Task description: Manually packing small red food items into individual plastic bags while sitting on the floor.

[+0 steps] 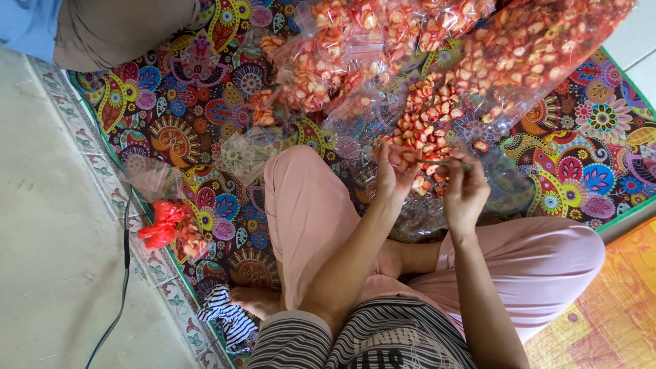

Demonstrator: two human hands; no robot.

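Note:
I sit cross-legged in pink trousers on a bright patterned mat (205,137). My left hand (395,171) and my right hand (466,188) are raised together over a loose pile of red-and-cream snack pieces (427,119). Both pinch a small clear plastic bag (429,179) holding a few of those pieces. The left fingers curl round one side of the bag, the right fingers grip the other. Exactly where the bag's mouth lies is hard to tell.
Large clear bags full of the same snack (540,48) lie at the top. Empty clear bags (242,154) and a red bundle (162,224) rest on the mat at left. Another person's knee (116,31) is top left. A black cable (123,273) crosses the bare floor.

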